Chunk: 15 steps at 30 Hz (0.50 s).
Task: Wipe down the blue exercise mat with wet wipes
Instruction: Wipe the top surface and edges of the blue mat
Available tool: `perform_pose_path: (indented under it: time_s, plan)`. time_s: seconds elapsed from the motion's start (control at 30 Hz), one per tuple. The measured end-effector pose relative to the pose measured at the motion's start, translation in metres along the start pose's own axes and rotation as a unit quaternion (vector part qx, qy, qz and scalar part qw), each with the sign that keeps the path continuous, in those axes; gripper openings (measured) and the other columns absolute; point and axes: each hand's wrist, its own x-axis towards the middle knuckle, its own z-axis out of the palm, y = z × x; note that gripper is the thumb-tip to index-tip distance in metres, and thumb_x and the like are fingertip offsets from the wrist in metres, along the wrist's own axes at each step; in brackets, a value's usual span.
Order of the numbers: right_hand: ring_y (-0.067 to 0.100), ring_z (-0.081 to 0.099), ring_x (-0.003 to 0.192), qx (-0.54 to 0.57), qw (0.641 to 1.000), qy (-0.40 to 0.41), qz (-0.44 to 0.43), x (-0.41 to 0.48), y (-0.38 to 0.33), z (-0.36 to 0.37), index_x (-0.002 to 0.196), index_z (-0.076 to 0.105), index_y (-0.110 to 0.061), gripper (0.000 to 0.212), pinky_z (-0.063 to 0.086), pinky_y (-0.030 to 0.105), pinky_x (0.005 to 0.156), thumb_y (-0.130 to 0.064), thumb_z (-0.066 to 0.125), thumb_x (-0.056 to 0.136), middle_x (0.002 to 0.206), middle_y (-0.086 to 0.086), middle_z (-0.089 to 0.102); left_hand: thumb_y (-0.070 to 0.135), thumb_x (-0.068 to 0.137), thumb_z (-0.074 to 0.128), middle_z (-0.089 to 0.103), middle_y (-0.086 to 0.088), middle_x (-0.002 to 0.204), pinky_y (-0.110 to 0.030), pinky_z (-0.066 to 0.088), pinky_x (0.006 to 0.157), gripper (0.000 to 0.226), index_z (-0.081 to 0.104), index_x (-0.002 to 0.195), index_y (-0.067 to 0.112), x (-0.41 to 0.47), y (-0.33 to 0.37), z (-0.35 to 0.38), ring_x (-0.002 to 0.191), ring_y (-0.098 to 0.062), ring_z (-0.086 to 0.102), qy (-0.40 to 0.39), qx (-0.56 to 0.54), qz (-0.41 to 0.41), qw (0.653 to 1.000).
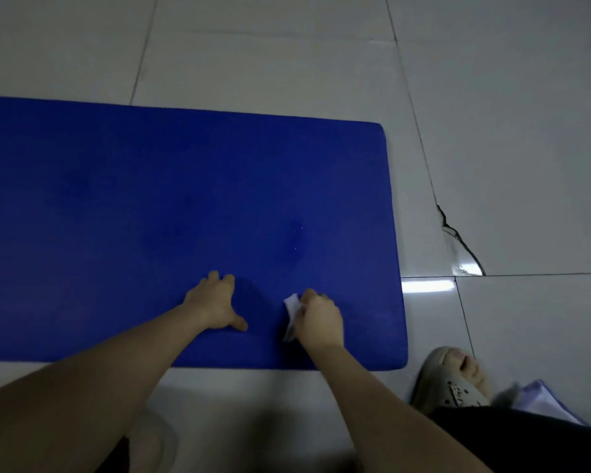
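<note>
Lying flat on the tiled floor (492, 131), the mat (133, 199) is seen across the left and middle of the frame. At lower centre a white wipe (292, 307) is pinched against it by the right hand (319, 319); the left hand (215, 302) is pressed on the mat just beside, thumb spread

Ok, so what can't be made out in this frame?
Head view only.
1. The blue mat: left end cut off by the frame edge.
2. The wet wipe: mostly covered by the right hand gripping it.
3. The pale thing beside the sandal: blurred, partly behind dark clothing; unidentifiable.
</note>
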Motion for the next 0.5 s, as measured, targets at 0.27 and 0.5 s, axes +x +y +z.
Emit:
perform_pose_path:
  time_s: [0.27, 0.5]
  plan:
    - [0.024, 0.059, 0.081, 0.104, 0.963, 0.158, 0.191, 0.021, 0.118, -0.067, 0.109, 0.059, -0.01, 0.016, 0.041, 0.031, 0.063, -0.014, 0.047, 0.099, 0.093, 0.006, 0.061, 0.067, 0.054, 0.088, 0.038, 0.001, 0.118, -0.038, 0.053, 0.088, 0.085, 0.039, 0.109, 0.026, 0.018, -0.005, -0.002, 0.105, -0.019, 0.046, -0.034, -0.012, 0.009, 0.999]
    - [0.019, 0.054, 0.067, 0.154, 0.956, 0.178, 0.173, 0.037, 0.073, -0.052, 0.095, 0.051, -0.01, 0.016, 0.044, 0.033, 0.061, -0.024, 0.048, 0.102, 0.088, 0.01, 0.061, 0.065, 0.055, 0.089, 0.036, 0.001, 0.121, -0.036, 0.052, 0.089, 0.092, 0.04, 0.12, 0.024, 0.021, -0.003, 0.001, 0.109, -0.018, 0.043, -0.037, -0.019, -0.001, 0.999]
